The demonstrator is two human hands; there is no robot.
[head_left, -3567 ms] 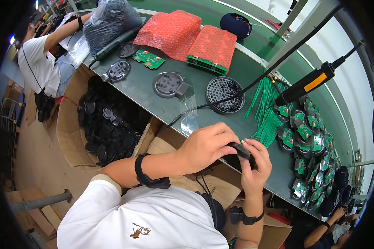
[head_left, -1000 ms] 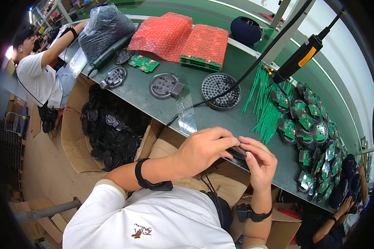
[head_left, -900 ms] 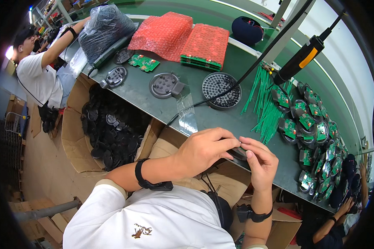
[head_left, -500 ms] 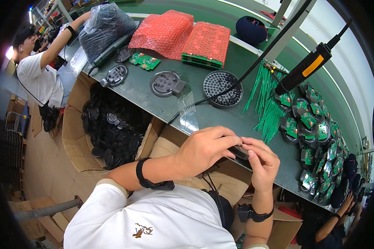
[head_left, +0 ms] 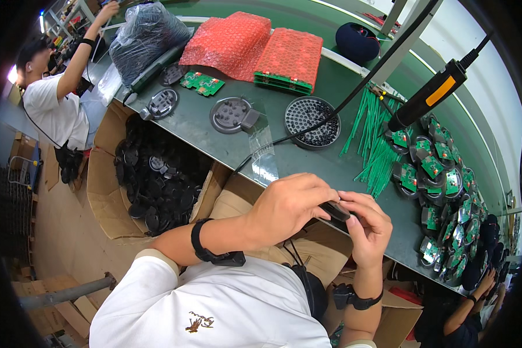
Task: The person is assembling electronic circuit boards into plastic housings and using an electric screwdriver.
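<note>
A dark round plastic housing (head_left: 336, 211) is held between my two hands above the near edge of the green bench (head_left: 214, 149), tilted so that I see it mostly side-on. My left hand (head_left: 290, 203) grips its left side with thumb and bent fingers. On the right side, my right hand (head_left: 368, 223) pinches it between thumb and fingers. Fingers hide part of its face. Beyond my hands, a grey round housing (head_left: 231, 115) lies on the bench by a strip of clear tape. A round black dish (head_left: 287, 130) there holds many small black pieces.
A black power screwdriver (head_left: 426, 97) hangs at right over green cable ties (head_left: 366, 142) and piled housings with green circuit boards (head_left: 432, 168). Red bubble wrap (head_left: 226, 43) lies at the back. A cardboard box (head_left: 113, 200) of black parts stands left; a person (head_left: 55, 104) works beyond.
The dark housing has turned slightly between my fingers, so more of its dark face shows. At far left, the co-worker's raised hand has moved up and away from the plastic-wrapped bundle.
</note>
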